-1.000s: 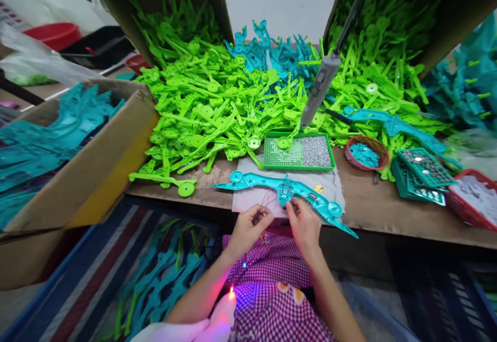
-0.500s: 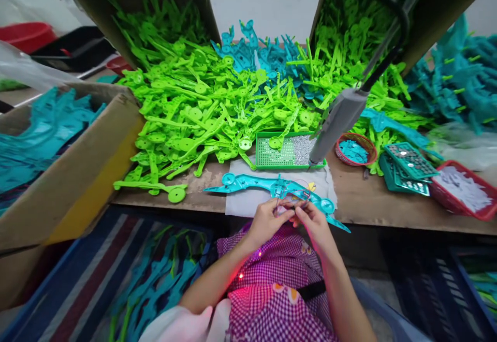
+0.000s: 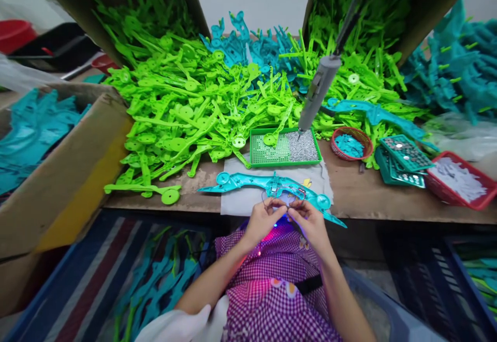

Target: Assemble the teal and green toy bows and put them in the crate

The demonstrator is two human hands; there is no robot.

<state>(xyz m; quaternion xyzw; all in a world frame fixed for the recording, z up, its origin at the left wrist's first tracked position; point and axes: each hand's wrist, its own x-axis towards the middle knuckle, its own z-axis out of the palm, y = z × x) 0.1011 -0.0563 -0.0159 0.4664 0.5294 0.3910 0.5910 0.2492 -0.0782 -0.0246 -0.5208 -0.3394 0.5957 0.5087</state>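
A long turquoise plastic bow-shaped part (image 3: 252, 181) lies on a white cloth (image 3: 233, 205) at the table's front edge, its hollow side up. Thin wires (image 3: 263, 197) run from its middle to my fingers. My left hand (image 3: 264, 220) and my right hand (image 3: 310, 221) meet just in front of the part, thumbs and fingertips pinched together on the wires. What exactly lies between the fingertips is too small to make out. Blue and red light glows below my hands, against the checked apron (image 3: 272, 274).
A grey electric screwdriver (image 3: 316, 93) hangs above a green tray (image 3: 285, 164) of small metal parts. Heaped lime-green plastic pieces (image 3: 186, 109) lie behind. To the right are a red basket (image 3: 352, 144), stacked green trays (image 3: 404, 158) and a red bin (image 3: 462, 179). A cardboard box (image 3: 77, 176) stands left.
My hands have drawn slightly closer together, still pinching. Blue light now shows beside the red. The hanging screwdriver has swung left and away, and the whole view has shifted a little.
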